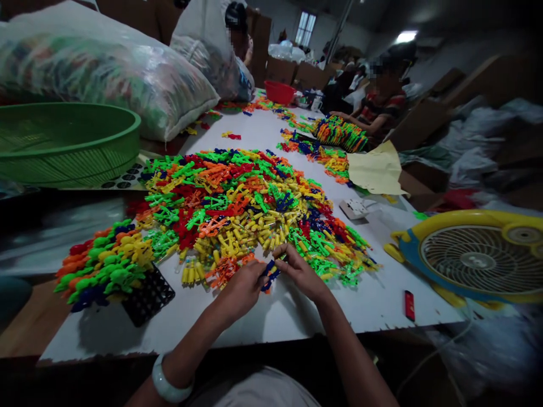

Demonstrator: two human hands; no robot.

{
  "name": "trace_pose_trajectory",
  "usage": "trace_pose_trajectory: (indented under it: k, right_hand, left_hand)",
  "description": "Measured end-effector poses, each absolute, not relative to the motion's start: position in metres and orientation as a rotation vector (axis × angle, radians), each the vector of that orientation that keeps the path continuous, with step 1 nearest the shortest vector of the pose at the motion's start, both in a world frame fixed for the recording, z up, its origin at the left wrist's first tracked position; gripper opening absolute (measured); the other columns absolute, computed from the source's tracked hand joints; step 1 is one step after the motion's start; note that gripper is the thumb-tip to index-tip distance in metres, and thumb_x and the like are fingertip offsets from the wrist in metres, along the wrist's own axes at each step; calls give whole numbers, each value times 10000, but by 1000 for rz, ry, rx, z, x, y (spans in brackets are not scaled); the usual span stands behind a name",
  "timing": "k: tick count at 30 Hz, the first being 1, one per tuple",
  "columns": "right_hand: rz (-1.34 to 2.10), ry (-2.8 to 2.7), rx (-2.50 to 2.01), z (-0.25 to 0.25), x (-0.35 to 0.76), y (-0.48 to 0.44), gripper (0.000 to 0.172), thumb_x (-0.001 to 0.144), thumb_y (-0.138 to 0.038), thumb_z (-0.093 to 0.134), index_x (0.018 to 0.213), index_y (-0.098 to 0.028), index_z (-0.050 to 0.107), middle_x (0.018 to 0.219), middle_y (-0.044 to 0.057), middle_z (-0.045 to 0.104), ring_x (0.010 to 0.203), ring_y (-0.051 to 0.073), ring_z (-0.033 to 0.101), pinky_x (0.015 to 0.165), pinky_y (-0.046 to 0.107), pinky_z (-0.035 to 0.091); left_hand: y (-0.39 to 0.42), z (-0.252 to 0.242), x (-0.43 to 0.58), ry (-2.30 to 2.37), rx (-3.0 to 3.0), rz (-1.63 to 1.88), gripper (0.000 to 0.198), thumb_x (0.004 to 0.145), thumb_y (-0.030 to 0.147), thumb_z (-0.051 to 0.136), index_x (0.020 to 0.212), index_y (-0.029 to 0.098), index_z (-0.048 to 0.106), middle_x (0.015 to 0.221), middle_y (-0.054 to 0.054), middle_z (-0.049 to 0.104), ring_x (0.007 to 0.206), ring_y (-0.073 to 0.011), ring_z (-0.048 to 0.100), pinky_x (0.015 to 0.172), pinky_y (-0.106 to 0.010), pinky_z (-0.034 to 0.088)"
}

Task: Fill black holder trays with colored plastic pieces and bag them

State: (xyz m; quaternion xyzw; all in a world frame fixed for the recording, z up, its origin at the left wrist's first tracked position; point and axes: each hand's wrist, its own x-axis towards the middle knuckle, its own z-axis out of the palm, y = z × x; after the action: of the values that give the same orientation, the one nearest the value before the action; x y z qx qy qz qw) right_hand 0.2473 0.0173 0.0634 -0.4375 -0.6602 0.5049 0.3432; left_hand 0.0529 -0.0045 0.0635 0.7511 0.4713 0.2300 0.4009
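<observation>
My left hand (242, 285) is closed around a small dark blue plastic toy figure (271, 272), low over the near side of the table. My right hand (300, 272) meets it from the other side, thumb and forefinger pinched by the figure's upper end; what lies between those fingertips is too small to make out. Just beyond both hands spreads a heap of plastic toy figures (220, 175) in green, red, orange, blue and yellow, mixed with many short yellow tubes (258, 229). Left of my hands, a black perforated rack (156, 297) bears rows of coloured figures (112, 257).
A green basket (68, 152) and a filled plastic sack (106, 68) stand at left. On the right are a yellow-blue fan (475, 257), a red lighter (409, 305) and a white socket block (355, 209). Across the table, a person (384, 107) sits by more figures; a red basin (279, 92) stands farther back.
</observation>
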Motion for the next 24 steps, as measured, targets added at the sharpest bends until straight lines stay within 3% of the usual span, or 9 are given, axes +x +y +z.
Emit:
trace_pose_trajectory:
  k: [3, 6, 9, 12, 17, 20, 24]
  right_hand:
    - [1183, -1653, -1313, 76, 284, 15, 287, 900, -391, 520, 1153, -256, 533, 1008, 30, 561, 918, 204, 563, 814, 337, 467]
    - [511, -1620, -1688, 85, 313, 25, 420, 839, -267, 541, 1258, -237, 524, 1103, 88, 570, 1054, 279, 530, 901, 442, 425]
    - [-12, -1814, -1769, 74, 298, 42, 469, 762, -84, 508, 1201, -211, 615, 1210, 127, 571, 1159, 307, 471, 974, 479, 356]
    - [67, -2184, -1517, 48, 251, 59, 449, 789, -24, 459, 1128, -226, 671, 1165, 111, 615, 1107, 265, 508, 935, 416, 388]
    - [238, -2161, -1359, 24, 208, 69, 162, 870, -196, 547, 960, -213, 681, 1017, 99, 640, 997, 250, 544, 879, 388, 426]
    - [387, -1973, -1312, 34, 216, 58, 158, 918, -251, 488, 1010, -211, 610, 1012, 88, 645, 969, 230, 573, 872, 372, 442]
    - [699, -1884, -1445, 49, 224, 22, 175, 940, -329, 462, 1056, -217, 532, 933, 61, 652, 822, 205, 614, 728, 316, 466]
  left_hand:
    - [-11, 70, 50, 1226, 1986, 710, 263, 937, 251, 476, 1164, 182, 592, 1097, -78, 610, 1010, -185, 574, 893, -316, 468]
    - [-15, 67, 46, 1419, 2154, 718, 362, 928, 281, 513, 1264, 154, 553, 1268, -125, 566, 1174, -248, 512, 1013, -404, 419]
    - [-14, 57, 49, 1667, 2276, 471, 400, 886, 282, 585, 1247, 109, 576, 1297, -163, 572, 1202, -326, 492, 1019, -493, 392]
    - [-10, 52, 54, 1784, 2354, 290, 389, 881, 238, 584, 1238, 86, 576, 1259, -169, 600, 1158, -327, 516, 993, -488, 396]
    - [-9, 55, 48, 1781, 2417, 230, 261, 881, 236, 576, 1119, 144, 627, 1133, -119, 644, 1055, -300, 543, 921, -451, 416]
    - [-9, 55, 42, 1812, 2391, 309, 317, 877, 290, 590, 1160, 148, 607, 1119, -125, 644, 1039, -288, 541, 929, -449, 406]
    - [-3, 59, 47, 1857, 2327, 314, 384, 883, 294, 575, 1238, 149, 563, 1114, -140, 635, 1045, -300, 534, 939, -467, 397]
